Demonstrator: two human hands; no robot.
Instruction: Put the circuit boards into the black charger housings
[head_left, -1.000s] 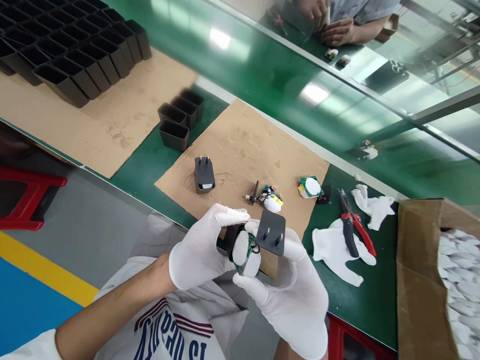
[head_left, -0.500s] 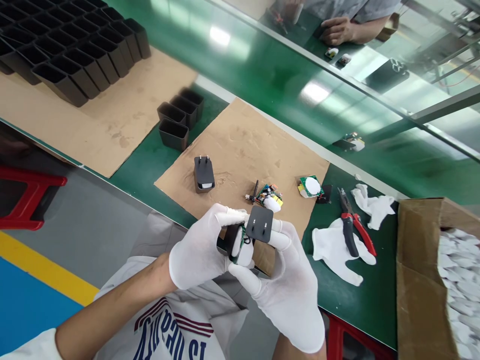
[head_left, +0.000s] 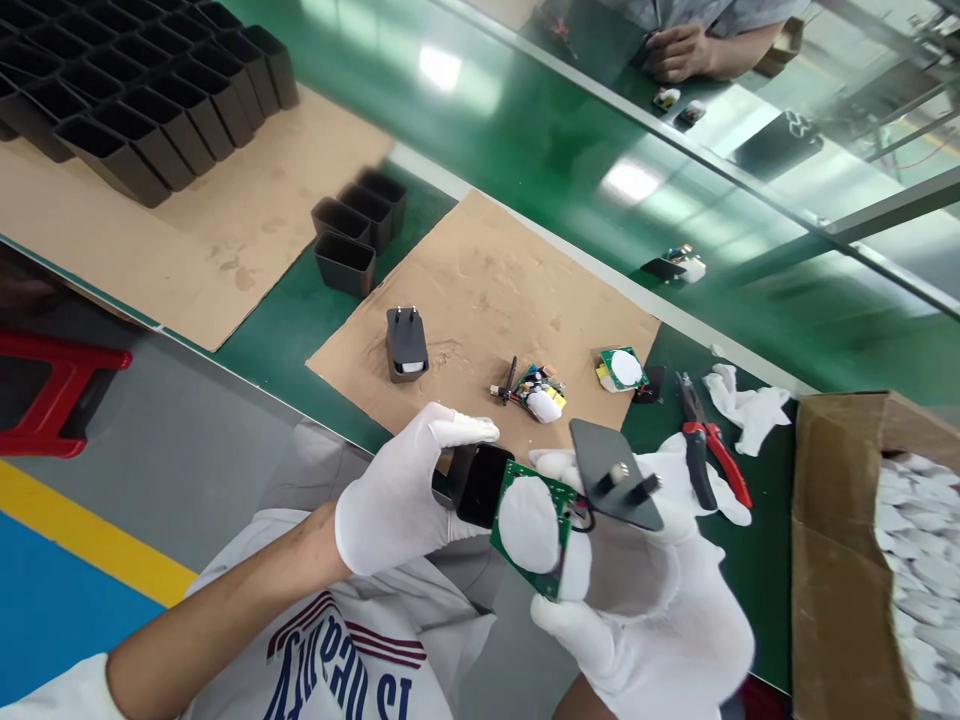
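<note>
My left hand, in a white glove, is closed round a black charger shell with its open end facing right. My right hand, also gloved, grips a green circuit board with a white pad on it, wired to a black plug cover with two pins. The board sits just outside the shell's mouth. On the brown cardboard mat lie a finished black charger, a loose board with coloured parts and another green board with a white pad.
Red-handled pliers lie on a white glove on the green table. A cardboard box of white pieces stands at right. Several empty black shells and a big block of them sit at left. Another person's hand works across the belt.
My right hand has pulled the board and plug cover out of the shell, down and to the right. A part on the belt has moved left.
</note>
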